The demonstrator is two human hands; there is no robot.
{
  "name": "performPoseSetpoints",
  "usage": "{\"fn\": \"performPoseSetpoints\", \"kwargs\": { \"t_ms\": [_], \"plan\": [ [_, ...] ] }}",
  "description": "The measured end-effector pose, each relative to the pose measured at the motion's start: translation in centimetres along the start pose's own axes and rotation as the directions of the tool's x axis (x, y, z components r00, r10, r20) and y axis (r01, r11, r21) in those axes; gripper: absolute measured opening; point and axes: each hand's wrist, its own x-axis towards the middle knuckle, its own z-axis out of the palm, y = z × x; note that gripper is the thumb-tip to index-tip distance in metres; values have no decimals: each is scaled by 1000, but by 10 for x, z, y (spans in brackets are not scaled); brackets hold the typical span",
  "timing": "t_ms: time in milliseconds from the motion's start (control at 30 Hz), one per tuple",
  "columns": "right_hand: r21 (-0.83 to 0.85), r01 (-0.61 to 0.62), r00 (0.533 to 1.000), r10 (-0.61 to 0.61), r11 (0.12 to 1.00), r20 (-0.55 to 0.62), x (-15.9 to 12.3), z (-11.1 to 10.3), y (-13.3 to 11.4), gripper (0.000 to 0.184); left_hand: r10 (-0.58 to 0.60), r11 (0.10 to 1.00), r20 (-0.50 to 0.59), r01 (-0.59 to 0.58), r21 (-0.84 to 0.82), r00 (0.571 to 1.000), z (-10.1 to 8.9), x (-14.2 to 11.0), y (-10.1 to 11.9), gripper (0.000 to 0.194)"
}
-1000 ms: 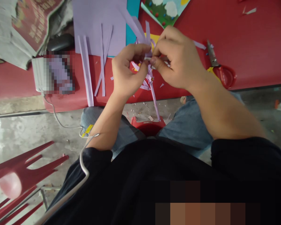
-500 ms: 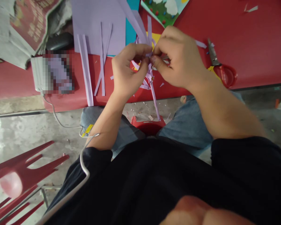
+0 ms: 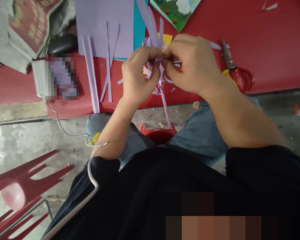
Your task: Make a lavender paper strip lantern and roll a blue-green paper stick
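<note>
My left hand and my right hand meet above the near edge of a red table. Both pinch a bundle of lilac paper strips between thumb and fingers. Loops of the strips curl between the hands, loose ends stick up behind the fingers, and one long strip hangs down past the table edge. What lies inside the pinch is hidden by my fingers.
A lilac sheet and cut lilac strips lie at the left of the table. Red-handled scissors rest at the right. Newspaper and a blurred phone sit far left. A red chair stands on the floor.
Both hands have shifted slightly right and down while staying pinched on the strips. The fingers have worked closer together around the bundle.
</note>
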Motion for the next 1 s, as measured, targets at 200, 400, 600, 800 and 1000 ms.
{"fn": "performPoseSetpoints", "kwargs": {
  "t_ms": [200,400,600,800,1000],
  "plan": [
    [-62,9,1000,-7,998,26,-2,-3,-2,8,27,999,-22,-26,41,999,-2,2,8,30],
    [-47,54,994,-58,997,-89,-2,6,-8,10,56,994,-151,-70,-89,987,5,7,19,23],
    [-104,-4,976,-18,995,-215,0,27,-13,29,-46,991,-256,10,-136,965,11,14,21,36],
    [-182,-13,971,-31,983,-237,0,36,-8,30,-82,985,-272,37,-166,959,11,15,7,38],
    [-209,-21,985,-15,978,-172,2,40,-1,32,-89,981,-222,47,-188,971,10,16,6,35]
  ]
}}
